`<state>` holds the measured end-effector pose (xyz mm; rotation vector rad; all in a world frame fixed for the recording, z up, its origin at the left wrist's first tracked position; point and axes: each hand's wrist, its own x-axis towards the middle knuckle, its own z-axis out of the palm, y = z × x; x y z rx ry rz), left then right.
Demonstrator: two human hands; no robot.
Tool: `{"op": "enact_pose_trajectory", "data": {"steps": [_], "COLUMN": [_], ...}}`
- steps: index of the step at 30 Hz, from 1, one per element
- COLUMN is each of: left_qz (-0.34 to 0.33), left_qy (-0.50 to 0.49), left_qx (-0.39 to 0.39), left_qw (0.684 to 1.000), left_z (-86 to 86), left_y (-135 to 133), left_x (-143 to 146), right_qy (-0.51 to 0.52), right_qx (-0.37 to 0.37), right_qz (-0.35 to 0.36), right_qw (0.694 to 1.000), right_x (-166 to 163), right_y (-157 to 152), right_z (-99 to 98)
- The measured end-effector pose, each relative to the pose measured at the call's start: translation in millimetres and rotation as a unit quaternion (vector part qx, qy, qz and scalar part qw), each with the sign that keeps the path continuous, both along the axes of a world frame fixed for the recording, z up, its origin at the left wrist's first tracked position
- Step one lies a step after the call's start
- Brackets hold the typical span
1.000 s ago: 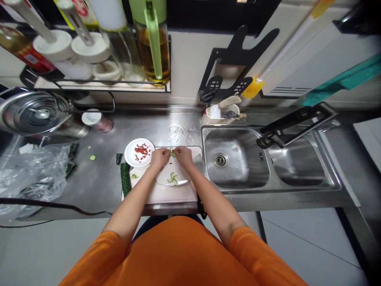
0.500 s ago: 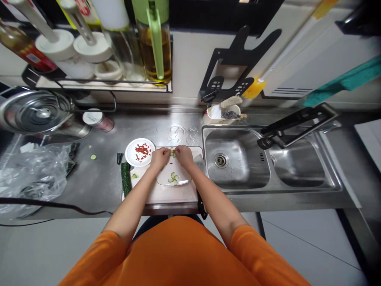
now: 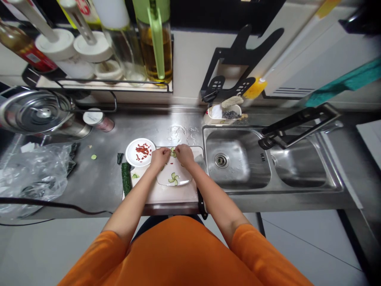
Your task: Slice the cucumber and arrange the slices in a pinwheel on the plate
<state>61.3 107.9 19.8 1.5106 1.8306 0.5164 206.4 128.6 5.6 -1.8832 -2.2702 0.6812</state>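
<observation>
My left hand [image 3: 160,158] and my right hand [image 3: 184,155] meet over the far edge of a white plate [image 3: 162,180]. Both have their fingers pinched at cucumber slices [image 3: 173,152] there; what lies between the fingertips is too small to make out. Nearer me on that plate, more cucumber slices [image 3: 173,179] form a pinwheel, and a small red piece [image 3: 171,163] lies between the two groups. A white cutting board [image 3: 169,195] is under the plate. Left of my left hand is a round white dish [image 3: 131,153] with red bits [image 3: 143,150].
A cut cucumber [image 3: 126,178] lies along the board's left side, and a knife [image 3: 202,204] by its right edge. To the right is a double sink [image 3: 238,159] with a black faucet [image 3: 285,127]. A plastic bag [image 3: 38,174] and pot [image 3: 38,111] stand left.
My right hand has shifted very slightly at the far cucumber slices. The left hand stays where it was, and the things on the counter have not moved.
</observation>
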Motion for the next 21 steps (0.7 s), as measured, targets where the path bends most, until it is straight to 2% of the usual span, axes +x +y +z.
{"op": "enact_pose_trajectory", "data": {"steps": [5, 10, 21], "left_qz": [-0.002, -0.013, -0.034], "left_qy": [-0.007, -0.015, -0.009], "left_qx": [0.000, -0.001, -0.019], "left_qw": [1.000, 1.000, 0.999], "left_z": [-1.7, -3.4, 0.7], "left_y": [0, -1, -1], "left_x": [0, 0, 1], "right_qy": [0.013, -0.003, -0.010], "right_qx": [0.030, 0.045, 0.023], "right_qz": [0.075, 0.118, 0.137], "right_qw": [0.997, 0.992, 0.990], "right_x": [7, 11, 12], "right_y": [-1, -1, 1], "right_z": [1.5, 1.3, 6.3]}}
